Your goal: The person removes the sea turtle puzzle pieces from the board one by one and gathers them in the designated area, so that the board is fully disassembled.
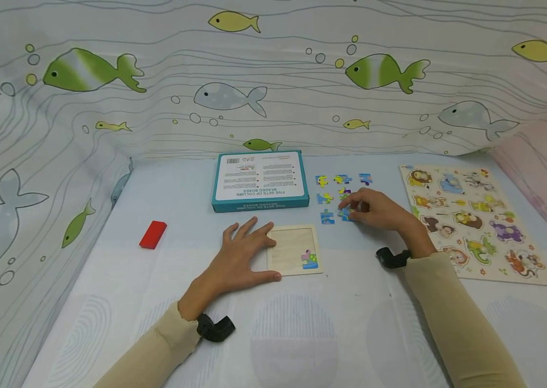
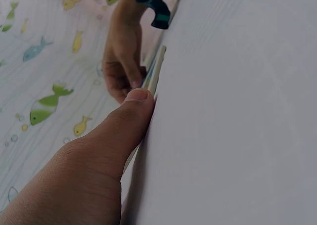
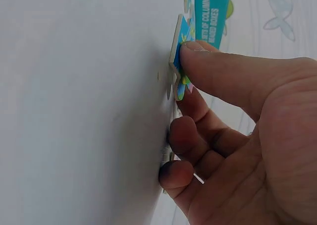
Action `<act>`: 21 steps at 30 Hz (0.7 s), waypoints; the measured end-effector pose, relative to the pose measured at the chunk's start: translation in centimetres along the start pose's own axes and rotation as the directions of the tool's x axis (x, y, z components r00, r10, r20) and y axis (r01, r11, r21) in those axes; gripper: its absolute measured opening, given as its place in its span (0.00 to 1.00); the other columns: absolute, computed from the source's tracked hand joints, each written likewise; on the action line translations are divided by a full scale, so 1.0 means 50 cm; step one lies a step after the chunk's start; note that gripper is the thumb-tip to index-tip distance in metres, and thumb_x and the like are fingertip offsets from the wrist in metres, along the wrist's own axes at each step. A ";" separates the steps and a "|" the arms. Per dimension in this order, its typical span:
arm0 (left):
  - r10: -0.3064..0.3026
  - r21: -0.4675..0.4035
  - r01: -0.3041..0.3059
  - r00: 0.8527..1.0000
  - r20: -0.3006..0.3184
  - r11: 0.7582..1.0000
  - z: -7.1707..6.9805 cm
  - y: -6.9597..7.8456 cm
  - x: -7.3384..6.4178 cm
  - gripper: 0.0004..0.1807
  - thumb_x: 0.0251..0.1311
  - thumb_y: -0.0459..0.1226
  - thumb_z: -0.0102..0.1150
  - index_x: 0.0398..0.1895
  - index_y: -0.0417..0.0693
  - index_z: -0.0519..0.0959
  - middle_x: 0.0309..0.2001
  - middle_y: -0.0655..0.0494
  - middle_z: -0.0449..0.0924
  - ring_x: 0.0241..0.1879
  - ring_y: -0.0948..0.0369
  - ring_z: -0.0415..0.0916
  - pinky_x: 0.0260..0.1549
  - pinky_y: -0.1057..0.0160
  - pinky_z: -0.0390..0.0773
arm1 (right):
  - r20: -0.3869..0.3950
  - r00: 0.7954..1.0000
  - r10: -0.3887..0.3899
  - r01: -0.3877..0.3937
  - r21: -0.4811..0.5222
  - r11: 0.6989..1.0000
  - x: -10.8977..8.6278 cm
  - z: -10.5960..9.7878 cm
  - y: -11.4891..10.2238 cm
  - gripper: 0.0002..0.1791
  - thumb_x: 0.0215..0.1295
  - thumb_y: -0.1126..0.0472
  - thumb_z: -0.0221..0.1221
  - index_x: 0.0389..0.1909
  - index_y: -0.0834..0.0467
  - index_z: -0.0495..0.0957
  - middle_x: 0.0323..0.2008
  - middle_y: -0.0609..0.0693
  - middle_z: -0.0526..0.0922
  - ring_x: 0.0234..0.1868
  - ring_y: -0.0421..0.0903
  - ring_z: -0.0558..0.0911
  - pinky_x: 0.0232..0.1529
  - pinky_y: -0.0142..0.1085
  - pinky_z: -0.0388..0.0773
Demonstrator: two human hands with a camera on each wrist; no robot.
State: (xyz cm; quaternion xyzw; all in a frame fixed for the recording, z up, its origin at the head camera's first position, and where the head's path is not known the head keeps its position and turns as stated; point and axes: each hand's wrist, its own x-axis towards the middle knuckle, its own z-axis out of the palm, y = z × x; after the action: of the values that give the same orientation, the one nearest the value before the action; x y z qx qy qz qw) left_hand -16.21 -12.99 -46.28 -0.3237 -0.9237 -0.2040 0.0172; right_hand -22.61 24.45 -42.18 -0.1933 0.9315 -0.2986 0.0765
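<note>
A square wooden puzzle tray point(image 1: 292, 272) lies flat, with jigsaw pieces point(image 1: 309, 261) in its lower right corner. My left hand point(image 1: 239, 258) spreads over the tray's left side, index finger at the upper left and thumb at the lower left corner. In the left wrist view, the thumb point(image 2: 136, 118) rests along the tray's edge. My right hand point(image 1: 375, 210) pinches a blue and green puzzle piece point(image 3: 178, 51) at the front of the loose group. The piece stands tilted in the right wrist view, its far side hidden by the fingers.
Several loose puzzle pieces point(image 1: 327, 216) lie in rows beyond the tray. A teal box point(image 1: 261, 180) is behind it, and a red block point(image 1: 153, 235) sits to the left. At the right lies an animal picture board point(image 1: 479, 221). A fish-patterned cloth point(image 1: 166, 70) rises behind the table.
</note>
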 end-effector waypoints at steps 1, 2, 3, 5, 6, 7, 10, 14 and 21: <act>-0.001 0.000 0.001 1.000 -0.001 1.000 0.000 0.000 0.000 0.36 0.51 0.67 0.67 0.59 0.61 0.79 0.79 0.59 0.61 0.81 0.48 0.48 0.73 0.35 0.44 | -0.002 1.000 -0.005 0.005 -0.002 1.000 0.001 0.000 0.000 0.15 0.68 0.67 0.63 0.53 0.53 0.85 0.40 0.52 0.79 0.35 0.46 0.72 0.39 0.39 0.70; 0.002 0.001 -0.002 1.000 -0.004 1.000 0.000 0.000 0.000 0.36 0.51 0.67 0.67 0.59 0.61 0.79 0.79 0.59 0.61 0.81 0.47 0.48 0.73 0.35 0.44 | -0.003 1.000 -0.007 0.007 -0.004 1.000 0.001 0.001 0.001 0.15 0.68 0.67 0.63 0.53 0.53 0.85 0.40 0.52 0.78 0.36 0.47 0.71 0.39 0.39 0.70; 0.002 0.001 -0.002 1.000 -0.006 1.000 0.000 0.000 0.000 0.36 0.51 0.67 0.67 0.59 0.60 0.79 0.79 0.59 0.61 0.81 0.47 0.48 0.73 0.35 0.45 | -0.004 1.000 -0.010 0.010 -0.006 1.000 0.002 0.001 0.001 0.15 0.67 0.67 0.63 0.52 0.53 0.85 0.41 0.53 0.79 0.36 0.47 0.71 0.40 0.39 0.70; 0.005 0.000 -0.005 1.000 -0.010 1.000 0.000 -0.001 -0.001 0.36 0.51 0.66 0.68 0.59 0.60 0.79 0.79 0.58 0.62 0.81 0.47 0.49 0.73 0.35 0.45 | -0.004 1.000 -0.006 0.006 -0.006 1.000 0.003 0.002 0.000 0.14 0.67 0.67 0.63 0.51 0.53 0.86 0.42 0.53 0.79 0.36 0.47 0.71 0.40 0.40 0.70; 0.006 0.001 -0.006 1.000 -0.012 1.000 0.000 -0.001 -0.001 0.36 0.51 0.66 0.68 0.59 0.60 0.79 0.79 0.58 0.62 0.81 0.47 0.49 0.73 0.35 0.45 | -0.003 1.000 -0.002 0.002 -0.005 1.000 0.003 0.002 -0.001 0.14 0.67 0.67 0.63 0.51 0.53 0.86 0.42 0.53 0.79 0.37 0.47 0.71 0.40 0.40 0.70; 0.006 0.001 -0.006 1.000 -0.012 1.000 0.000 -0.001 -0.001 0.36 0.51 0.66 0.68 0.59 0.60 0.79 0.79 0.58 0.62 0.81 0.47 0.49 0.73 0.35 0.45 | -0.001 1.000 0.002 -0.002 -0.006 1.000 0.003 0.003 -0.002 0.14 0.67 0.67 0.63 0.51 0.53 0.86 0.43 0.53 0.80 0.37 0.47 0.71 0.40 0.40 0.70; 0.003 -0.001 -0.003 1.000 -0.008 1.000 -0.001 -0.001 -0.001 0.36 0.51 0.66 0.68 0.59 0.60 0.79 0.79 0.58 0.61 0.81 0.47 0.49 0.73 0.35 0.44 | 0.003 1.000 0.020 -0.020 -0.001 1.000 0.002 0.003 -0.004 0.14 0.68 0.67 0.62 0.52 0.53 0.86 0.43 0.53 0.80 0.38 0.47 0.71 0.41 0.40 0.70; -0.001 -0.009 0.001 1.000 -0.005 1.000 -0.003 0.001 -0.002 0.36 0.51 0.67 0.67 0.59 0.60 0.79 0.79 0.58 0.61 0.81 0.47 0.48 0.73 0.35 0.44 | 0.008 0.999 0.032 -0.032 0.008 0.999 0.000 0.002 -0.006 0.14 0.68 0.66 0.62 0.53 0.52 0.86 0.43 0.52 0.81 0.38 0.48 0.71 0.41 0.40 0.69; 0.007 -0.007 -0.008 1.000 -0.009 1.000 0.000 0.000 -0.001 0.36 0.51 0.67 0.67 0.59 0.60 0.79 0.79 0.59 0.61 0.81 0.48 0.48 0.73 0.35 0.44 | 0.030 0.994 0.105 -0.106 0.016 0.994 -0.005 -0.003 -0.010 0.17 0.62 0.60 0.70 0.53 0.51 0.85 0.45 0.53 0.79 0.41 0.50 0.71 0.42 0.40 0.69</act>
State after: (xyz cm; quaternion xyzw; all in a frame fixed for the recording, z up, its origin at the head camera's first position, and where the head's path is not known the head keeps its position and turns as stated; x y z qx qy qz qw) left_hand -16.17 -13.01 -46.30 -0.3263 -0.9217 -0.2086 0.0209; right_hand -22.25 24.29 -41.76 -0.1475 0.9365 -0.2994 0.1073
